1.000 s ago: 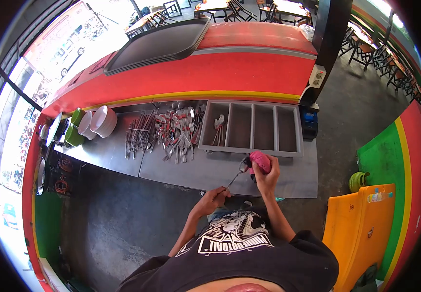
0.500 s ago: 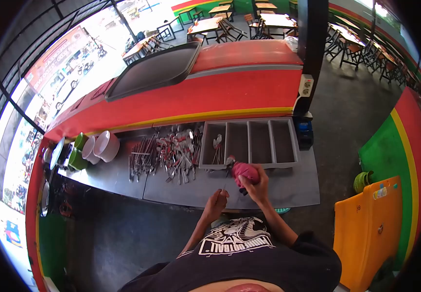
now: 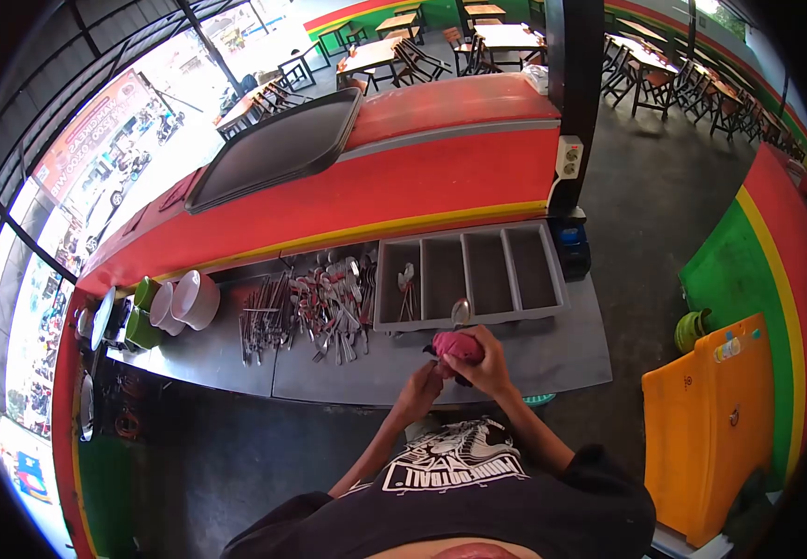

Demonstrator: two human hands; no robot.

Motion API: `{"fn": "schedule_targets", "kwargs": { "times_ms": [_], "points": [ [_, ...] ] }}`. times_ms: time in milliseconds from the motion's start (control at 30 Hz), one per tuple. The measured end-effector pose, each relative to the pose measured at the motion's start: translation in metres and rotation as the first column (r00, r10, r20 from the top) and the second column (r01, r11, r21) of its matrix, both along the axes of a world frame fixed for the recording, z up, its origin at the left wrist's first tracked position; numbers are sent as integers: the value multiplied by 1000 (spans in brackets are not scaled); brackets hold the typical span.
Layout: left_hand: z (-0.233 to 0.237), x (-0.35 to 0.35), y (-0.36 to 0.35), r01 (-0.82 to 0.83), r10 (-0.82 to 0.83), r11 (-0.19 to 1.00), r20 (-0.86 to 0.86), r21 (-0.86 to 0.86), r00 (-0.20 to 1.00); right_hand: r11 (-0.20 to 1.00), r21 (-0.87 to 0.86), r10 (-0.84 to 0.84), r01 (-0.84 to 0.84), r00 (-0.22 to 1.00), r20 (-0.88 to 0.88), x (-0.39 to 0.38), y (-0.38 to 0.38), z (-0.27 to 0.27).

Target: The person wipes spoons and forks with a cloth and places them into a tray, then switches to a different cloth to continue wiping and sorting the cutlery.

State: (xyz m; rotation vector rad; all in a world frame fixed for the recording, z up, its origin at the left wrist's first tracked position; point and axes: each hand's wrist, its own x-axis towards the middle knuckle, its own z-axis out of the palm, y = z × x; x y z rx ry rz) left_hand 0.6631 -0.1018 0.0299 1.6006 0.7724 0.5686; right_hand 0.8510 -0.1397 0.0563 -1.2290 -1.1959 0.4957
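Note:
My right hand [image 3: 489, 368] is closed around a bunched pink cloth [image 3: 458, 347] with dark edges. Out of the top of the cloth sticks the bowl of a metal spoon [image 3: 460, 311], just in front of the tray. My left hand [image 3: 419, 391] is pinched against the cloth's lower left side, at the handle end of the spoon; the cloth and fingers hide most of the handle. Behind my hands stands a grey cutlery tray [image 3: 441, 323] with four long compartments. A few spoons [image 3: 407, 284] lie in its leftmost compartment.
Left of the tray, loose forks and spoons [image 3: 334, 303] are heaped on the metal counter [image 3: 366, 377]. White bowls [image 3: 197, 300] and green bowls [image 3: 143, 326] stand farther left. A black tray [image 3: 278, 154] rests on the red ledge [image 3: 450, 107]. An orange panel [image 3: 702, 429] stands at right.
My hands have come together: the cloth now meets my left hand. The spoon's bowl has turned more upright and shows clearly above the cloth. The whole view has shifted slightly.

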Motion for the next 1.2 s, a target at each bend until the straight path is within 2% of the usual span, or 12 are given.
{"fn": "schedule_targets", "kwargs": {
  "times_ms": [100,200,367,500,600,700,800,900,1000,1133,1200],
  "points": [
    [18,4,-9,3,-14,995,-106,-99,994,988,3,-152,152,987,-49,3,1,-1],
    [27,3,-15,-9,-9,995,-169,-101,986,973,-1,-231,231,973,-15,9,3,-7],
    [27,-8,-16,4,3,999,-218,34,976,972,-19,-234,234,972,-30,4,2,-8],
    [23,-19,-23,13,18,994,-292,104,956,961,-87,-272,263,956,-106,4,3,-18],
    [14,-29,-29,-1,14,999,-257,49,966,928,-150,-360,341,926,-118,8,4,-34],
    [2,-37,-39,-63,56,998,-211,-26,976,889,-198,-432,412,899,-72,13,7,-37],
    [-12,-32,-48,-306,307,952,-51,29,950,876,-248,-452,414,884,-121,12,6,-45],
    [-2,-34,-46,-460,449,883,-122,-91,885,875,-300,-434,380,890,-138,8,7,-49],
    [-9,-41,-36,-568,566,812,-58,-137,823,889,-336,-374,310,916,-145,4,8,-65],
    [-15,-55,-20,-630,624,775,-92,-48,776,898,-384,-295,213,941,-167,-8,9,-84],
    [-21,-63,-15,-652,639,753,-139,-88,756,896,-409,-251,174,957,-143,-11,10,-82]
  ]
}}
